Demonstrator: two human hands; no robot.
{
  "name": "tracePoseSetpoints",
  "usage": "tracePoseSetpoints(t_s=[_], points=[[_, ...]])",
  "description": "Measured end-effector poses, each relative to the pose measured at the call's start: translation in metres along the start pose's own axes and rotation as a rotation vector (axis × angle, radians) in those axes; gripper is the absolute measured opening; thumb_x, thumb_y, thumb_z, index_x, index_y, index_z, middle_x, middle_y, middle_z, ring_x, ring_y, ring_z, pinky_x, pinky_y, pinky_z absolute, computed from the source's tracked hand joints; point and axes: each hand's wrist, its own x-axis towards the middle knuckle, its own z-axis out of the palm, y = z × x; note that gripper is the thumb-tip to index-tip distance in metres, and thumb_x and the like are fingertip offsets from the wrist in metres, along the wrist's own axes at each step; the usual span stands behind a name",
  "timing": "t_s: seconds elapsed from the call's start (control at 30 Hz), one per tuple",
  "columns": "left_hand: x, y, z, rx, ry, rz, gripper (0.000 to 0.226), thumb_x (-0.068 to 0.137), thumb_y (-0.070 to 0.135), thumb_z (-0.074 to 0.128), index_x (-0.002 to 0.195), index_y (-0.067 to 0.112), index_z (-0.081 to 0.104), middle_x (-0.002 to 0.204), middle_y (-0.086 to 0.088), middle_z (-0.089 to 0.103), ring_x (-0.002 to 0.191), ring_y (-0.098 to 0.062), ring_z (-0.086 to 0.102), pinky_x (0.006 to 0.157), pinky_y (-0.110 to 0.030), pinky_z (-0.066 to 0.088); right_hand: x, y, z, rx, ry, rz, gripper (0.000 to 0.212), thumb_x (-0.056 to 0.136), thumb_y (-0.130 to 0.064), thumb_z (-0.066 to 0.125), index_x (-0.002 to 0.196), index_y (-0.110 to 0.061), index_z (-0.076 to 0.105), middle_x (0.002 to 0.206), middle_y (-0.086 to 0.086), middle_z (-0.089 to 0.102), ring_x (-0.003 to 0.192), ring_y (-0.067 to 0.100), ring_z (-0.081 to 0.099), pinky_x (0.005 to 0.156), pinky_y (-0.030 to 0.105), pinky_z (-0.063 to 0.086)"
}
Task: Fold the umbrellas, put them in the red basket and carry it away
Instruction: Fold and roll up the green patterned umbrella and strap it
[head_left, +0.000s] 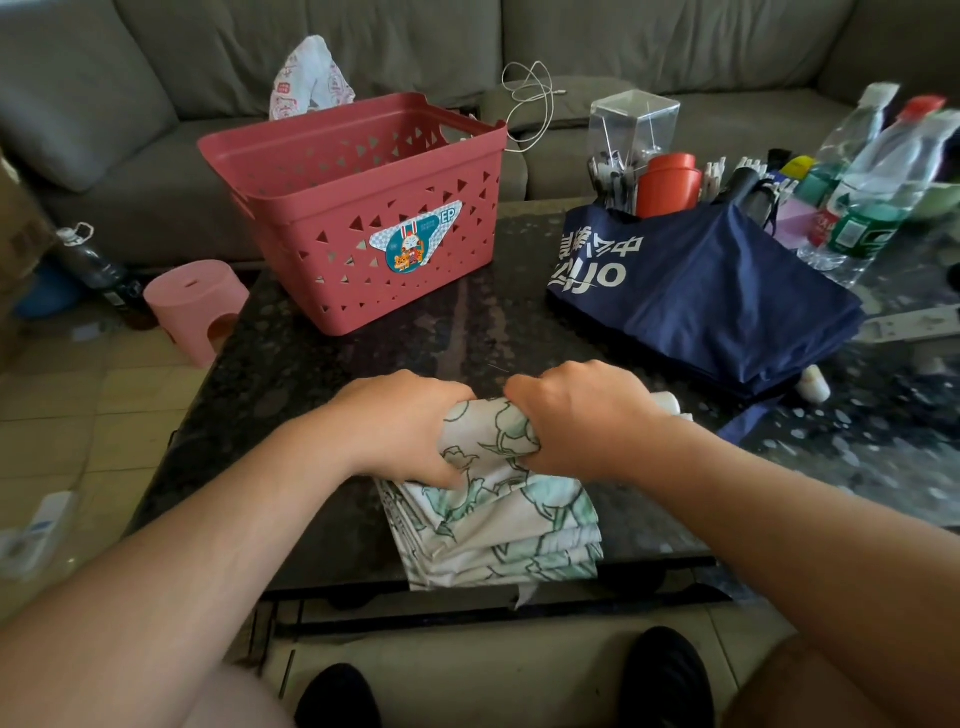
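Observation:
A white umbrella with green flower print (498, 525) lies bunched at the near edge of the dark table (291, 374). My left hand (400, 423) and my right hand (582, 415) both clench its fabric side by side, knuckles up. Its white handle tip (667, 401) pokes out just right of my right hand. A navy umbrella with white lettering (711, 296) lies loosely collapsed at the right of the table. The red basket (363, 208) stands empty at the table's far left, a sticker on its front.
Behind the navy umbrella stand a red cup (667, 184), a clear box with utensils (631, 130) and several plastic bottles (872, 182). A grey sofa (156, 104) runs along the back. A pink stool (195, 306) sits on the floor left of the table.

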Motion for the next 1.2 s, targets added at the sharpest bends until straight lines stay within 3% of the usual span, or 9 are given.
tracePoseSetpoints(t_s=[0.17, 0.37, 0.47, 0.63, 0.77, 0.9, 1.03, 1.13, 1.2], points=[[-0.002, -0.001, 0.006, 0.064, 0.038, -0.007, 0.067, 0.057, 0.073, 0.084, 0.11, 0.047, 0.052, 0.093, 0.019, 0.064, 0.089, -0.013, 0.063, 0.072, -0.037, 0.052, -0.003, -0.002, -0.003, 0.053, -0.082, 0.059, 0.033, 0.077, -0.05, 0.068, 0.098, -0.032, 0.052, 0.072, -0.01, 0.045, 0.07, 0.023, 0.051, 0.061, 0.034, 0.046], [-0.004, 0.0, 0.009, 0.113, 0.295, 0.046, 0.046, 0.078, 0.057, 0.072, 0.115, 0.045, 0.048, 0.097, 0.014, 0.06, 0.092, -0.019, 0.063, 0.067, -0.035, 0.041, -0.003, 0.015, -0.015, 0.28, -0.225, 0.117, 0.034, 0.065, -0.052, 0.077, 0.078, -0.04, 0.048, 0.079, -0.014, 0.061, 0.074, 0.008, 0.06, 0.063, 0.031, 0.054], [-0.003, 0.002, 0.012, 0.121, 0.298, 0.025, 0.042, 0.078, 0.055, 0.072, 0.114, 0.042, 0.053, 0.088, 0.013, 0.061, 0.087, -0.02, 0.064, 0.068, -0.035, 0.045, -0.006, 0.018, -0.01, 0.317, -0.226, 0.097, 0.036, 0.066, -0.054, 0.078, 0.079, -0.041, 0.047, 0.078, -0.016, 0.061, 0.074, 0.008, 0.06, 0.061, 0.028, 0.048], [-0.004, -0.003, 0.013, -0.082, 0.218, -0.037, 0.031, 0.069, 0.036, 0.076, 0.098, 0.038, 0.063, 0.081, 0.012, 0.067, 0.078, -0.013, 0.065, 0.063, -0.03, 0.049, -0.008, 0.018, 0.009, 0.133, -0.014, 0.125, 0.06, 0.067, -0.069, 0.07, 0.118, -0.044, 0.049, 0.097, -0.012, 0.063, 0.09, 0.022, 0.065, 0.068, 0.037, 0.055], [-0.005, -0.01, 0.003, -0.329, 0.125, -0.083, 0.03, 0.058, 0.031, 0.083, 0.081, 0.04, 0.066, 0.075, 0.015, 0.072, 0.071, -0.006, 0.068, 0.06, -0.03, 0.058, -0.007, 0.015, 0.009, -0.051, 0.198, 0.043, 0.058, 0.076, -0.051, 0.077, 0.125, -0.033, 0.053, 0.095, -0.007, 0.058, 0.088, 0.028, 0.064, 0.055, 0.031, 0.035], [-0.015, -0.013, 0.007, -0.35, -0.014, -0.037, 0.046, 0.055, 0.044, 0.088, 0.096, 0.046, 0.066, 0.085, 0.021, 0.074, 0.076, -0.002, 0.07, 0.069, -0.034, 0.063, -0.011, 0.006, -0.002, 0.049, 0.014, 0.063, 0.048, 0.078, -0.042, 0.068, 0.122, -0.037, 0.05, 0.091, -0.008, 0.058, 0.085, 0.027, 0.063, 0.059, 0.033, 0.046], [-0.018, -0.007, 0.018, 0.025, 0.086, -0.016, 0.058, 0.06, 0.07, 0.08, 0.106, 0.045, 0.053, 0.094, 0.019, 0.066, 0.089, -0.01, 0.064, 0.071, -0.036, 0.055, -0.01, 0.001, -0.006, 0.107, -0.127, 0.109, 0.04, 0.072, -0.047, 0.067, 0.11, -0.037, 0.059, 0.084, -0.008, 0.06, 0.075, 0.024, 0.059, 0.064, 0.036, 0.055], [-0.016, -0.001, 0.017, 0.096, 0.192, 0.01, 0.049, 0.069, 0.064, 0.075, 0.105, 0.045, 0.048, 0.093, 0.017, 0.059, 0.09, -0.015, 0.063, 0.066, -0.034, 0.045, -0.007, 0.008, -0.011, 0.312, -0.302, 0.15, 0.036, 0.064, -0.045, 0.074, 0.096, -0.033, 0.065, 0.083, -0.009, 0.068, 0.075, 0.019, 0.066, 0.064, 0.035, 0.058], [-0.017, 0.003, 0.015, 0.087, 0.176, 0.023, 0.043, 0.071, 0.056, 0.072, 0.105, 0.044, 0.047, 0.087, 0.015, 0.059, 0.086, -0.018, 0.063, 0.065, -0.035, 0.047, -0.005, 0.017, -0.015, 0.549, -0.477, 0.166, 0.029, 0.063, -0.029, 0.078, 0.091, -0.027, 0.07, 0.083, 0.001, 0.075, 0.071, 0.02, 0.07, 0.061, 0.037, 0.061]])
